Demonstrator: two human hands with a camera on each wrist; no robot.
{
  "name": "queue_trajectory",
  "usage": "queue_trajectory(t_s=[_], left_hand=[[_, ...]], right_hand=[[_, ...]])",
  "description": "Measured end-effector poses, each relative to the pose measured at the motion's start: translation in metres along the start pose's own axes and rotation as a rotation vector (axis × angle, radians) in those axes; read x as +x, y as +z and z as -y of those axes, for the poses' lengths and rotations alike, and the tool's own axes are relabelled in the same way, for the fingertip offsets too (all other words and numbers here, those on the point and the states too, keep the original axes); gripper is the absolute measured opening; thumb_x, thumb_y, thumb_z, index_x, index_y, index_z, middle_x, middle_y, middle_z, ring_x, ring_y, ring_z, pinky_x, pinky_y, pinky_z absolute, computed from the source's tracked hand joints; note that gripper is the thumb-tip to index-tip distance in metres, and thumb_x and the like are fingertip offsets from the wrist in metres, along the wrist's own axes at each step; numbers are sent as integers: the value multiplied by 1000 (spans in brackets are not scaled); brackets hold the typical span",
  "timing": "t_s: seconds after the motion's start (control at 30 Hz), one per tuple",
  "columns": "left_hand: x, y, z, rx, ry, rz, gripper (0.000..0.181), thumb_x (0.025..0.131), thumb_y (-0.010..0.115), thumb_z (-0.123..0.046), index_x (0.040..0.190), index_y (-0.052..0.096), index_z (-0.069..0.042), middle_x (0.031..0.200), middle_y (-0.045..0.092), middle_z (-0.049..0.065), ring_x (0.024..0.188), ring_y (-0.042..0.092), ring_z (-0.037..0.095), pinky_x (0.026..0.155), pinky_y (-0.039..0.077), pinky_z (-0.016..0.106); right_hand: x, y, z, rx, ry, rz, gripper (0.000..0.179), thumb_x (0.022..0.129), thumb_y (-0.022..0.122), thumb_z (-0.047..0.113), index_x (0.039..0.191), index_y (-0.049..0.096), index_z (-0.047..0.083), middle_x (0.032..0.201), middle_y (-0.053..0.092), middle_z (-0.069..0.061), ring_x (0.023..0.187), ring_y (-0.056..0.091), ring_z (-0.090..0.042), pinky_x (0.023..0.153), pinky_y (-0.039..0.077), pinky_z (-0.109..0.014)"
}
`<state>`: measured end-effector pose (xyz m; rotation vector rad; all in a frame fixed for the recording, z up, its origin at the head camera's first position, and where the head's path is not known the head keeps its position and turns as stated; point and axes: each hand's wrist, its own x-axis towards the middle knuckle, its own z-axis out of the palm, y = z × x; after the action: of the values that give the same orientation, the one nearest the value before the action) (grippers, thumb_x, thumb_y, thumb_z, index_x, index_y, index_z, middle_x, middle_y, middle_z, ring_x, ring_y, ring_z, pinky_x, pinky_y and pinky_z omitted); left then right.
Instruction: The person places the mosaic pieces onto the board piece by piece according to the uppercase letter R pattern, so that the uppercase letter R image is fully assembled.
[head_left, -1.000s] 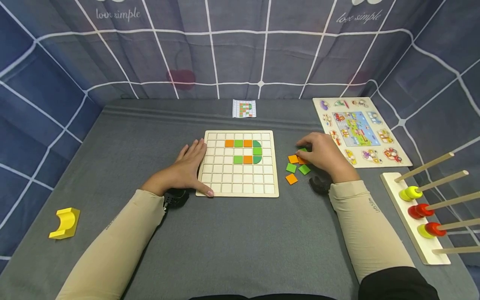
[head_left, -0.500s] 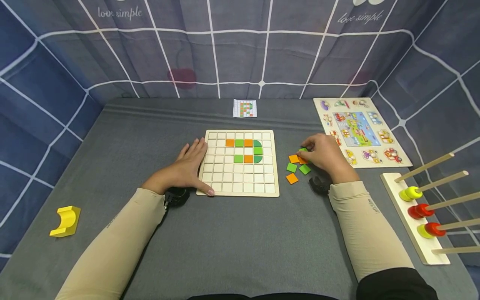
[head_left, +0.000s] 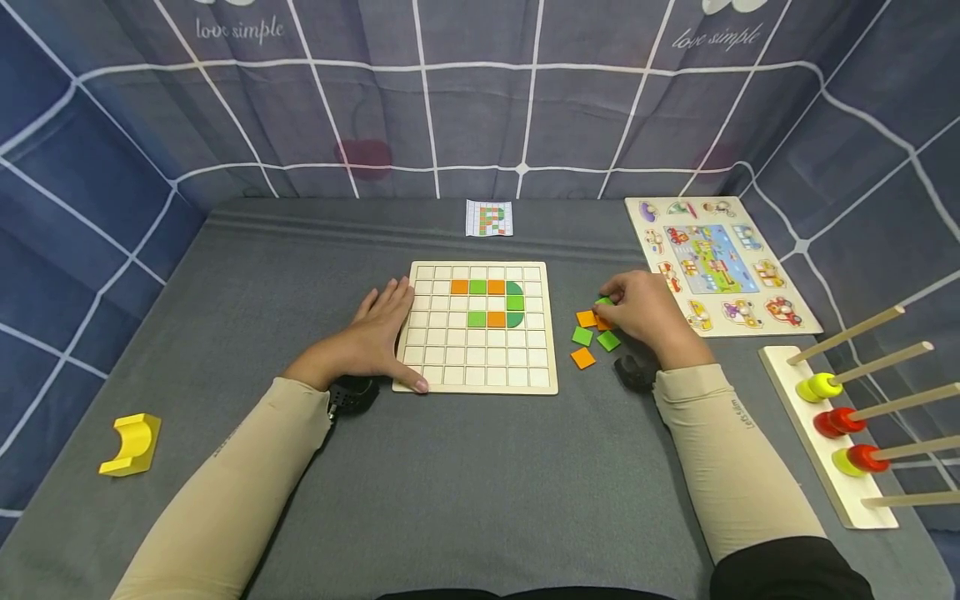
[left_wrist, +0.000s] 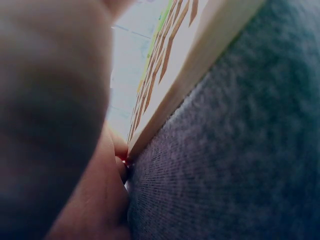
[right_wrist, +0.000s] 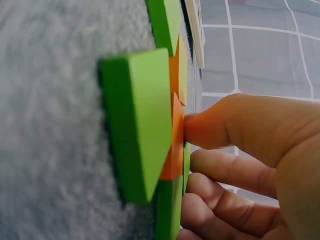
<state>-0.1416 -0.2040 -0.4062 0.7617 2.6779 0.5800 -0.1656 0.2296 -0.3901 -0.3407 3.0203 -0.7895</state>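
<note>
My left hand (head_left: 367, 337) rests along the left edge of a wooden grid board (head_left: 480, 379), fingers straight and spread, thumb at the front left corner. In the left wrist view the board's side (left_wrist: 170, 107) stands close by the fingers. On the board, orange and green square tiles and two green quarter-round tiles form a partial pattern. My right hand (head_left: 648, 308) is at the loose tile pile right of the board. Its thumb and fingers pinch a green square tile (head_left: 603, 302) at the pile's far side. In the right wrist view another green tile (right_wrist: 145, 125) and an orange tile (right_wrist: 176, 140) lie before the thumb.
A small pattern card (head_left: 489, 218) lies behind the board. A picture puzzle board (head_left: 708, 304) is at the back right, with a wooden peg stand (head_left: 828, 450) holding red and yellow rings in front of it. A yellow arched block (head_left: 133, 446) sits at the left.
My right hand's fingertips have closed in slightly around the green tile at the pile. The left hand and the board stay in place.
</note>
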Motion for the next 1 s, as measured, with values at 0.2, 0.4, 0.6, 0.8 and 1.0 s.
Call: queue_trajectory(t_s=[0.2,0.4,0.6,0.8,1.0], left_hand=[[0,0,0,-4,-2,0,162,60,93,-72,165,-2,8,171,-11,25,157,-14,37,122,-12,53],[0,0,0,0,1,4,162,61,92,-73,165,-3,7,171,-12,24,157,-15,36,122,-13,52],[0,0,0,-5,5,1,162,61,93,-72,165,-3,7,172,-12,23,157,-15,36,122,-13,52],[1,0,1,-17,9,4,159,64,92,-71,164,-4,7,171,-13,24,157,-15,37,122,-13,53],[1,1,1,-3,5,7,161,62,92,-73,165,-4,6,171,-14,23,157,-16,36,121,-14,52]], right_hand=[[0,2,2,-2,1,-3,25,91,78,12,109,77,-7,99,73,-20,91,67,-34,81,53,-51],[1,3,2,22,-2,-17,25,90,77,11,109,78,-5,98,74,-18,90,68,-32,81,54,-50],[0,4,4,35,-20,-38,24,90,78,9,110,78,-6,100,75,-19,90,70,-33,81,55,-50],[3,7,8,22,-56,-49,26,92,80,10,112,78,-6,104,74,-21,92,70,-34,81,56,-50],[6,11,18,43,-72,-49,25,91,80,8,112,78,-4,103,74,-20,90,71,-31,75,58,-47]])
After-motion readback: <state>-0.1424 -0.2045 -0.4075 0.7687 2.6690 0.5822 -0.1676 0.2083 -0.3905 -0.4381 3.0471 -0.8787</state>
